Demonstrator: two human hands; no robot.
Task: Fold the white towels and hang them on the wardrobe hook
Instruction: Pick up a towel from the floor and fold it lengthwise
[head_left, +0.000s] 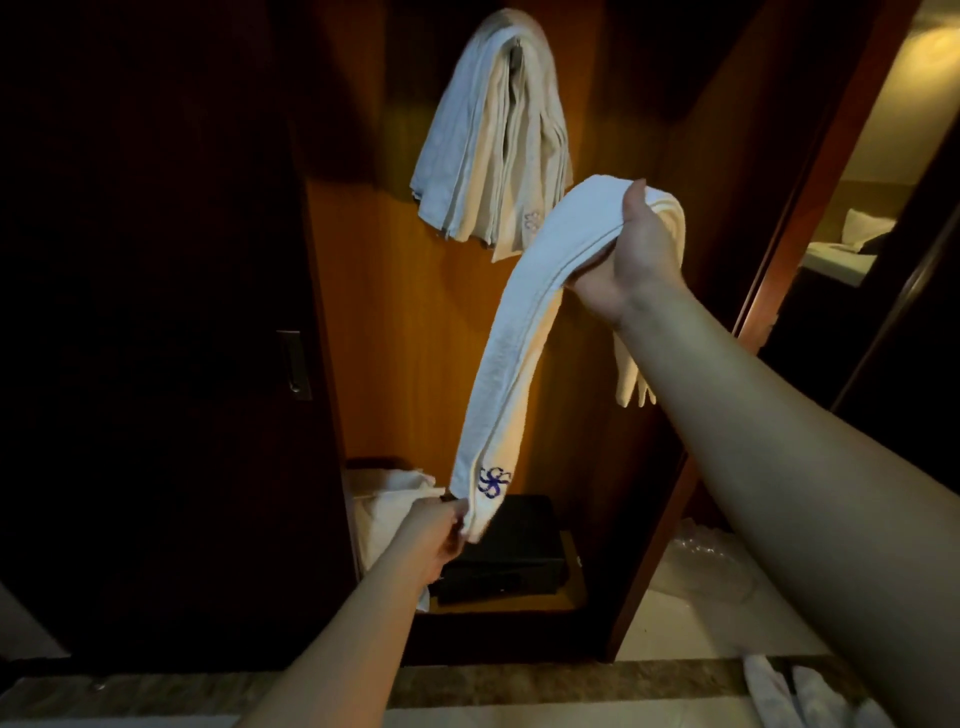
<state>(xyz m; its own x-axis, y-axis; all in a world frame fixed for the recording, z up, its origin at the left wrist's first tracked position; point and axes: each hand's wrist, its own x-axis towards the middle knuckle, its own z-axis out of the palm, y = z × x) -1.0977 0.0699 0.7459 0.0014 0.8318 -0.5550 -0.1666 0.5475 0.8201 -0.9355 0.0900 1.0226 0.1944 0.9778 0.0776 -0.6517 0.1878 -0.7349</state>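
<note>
1. Nearest: left hand (439, 525), low in the wardrobe opening, fingers curled round the bottom end of the folded towel (524, 332). The grip sits just below a blue embroidered logo (492, 481).
2. Right hand (631, 249), higher and to the right, thumb on top and fingers underneath, clamped on the towel's upper fold. A short tail hangs behind the wrist.
3. The towel spans the two hands as a long narrow strip, several layers thick, white with a yellow cast from the lamp. It bows between the grips, so judged soft and light, no stiffness. Layers may slide apart; best held across the full width at the fold, as the right hand does.
4. Below and behind: loose white cloth (387, 499) on the wardrobe floor beside a black box (511, 551).
5. Farthest: hung towels (493, 140) draped in a bundle over the hook; the hook itself is hidden. The held strip is below and right of them, not touching.
</note>
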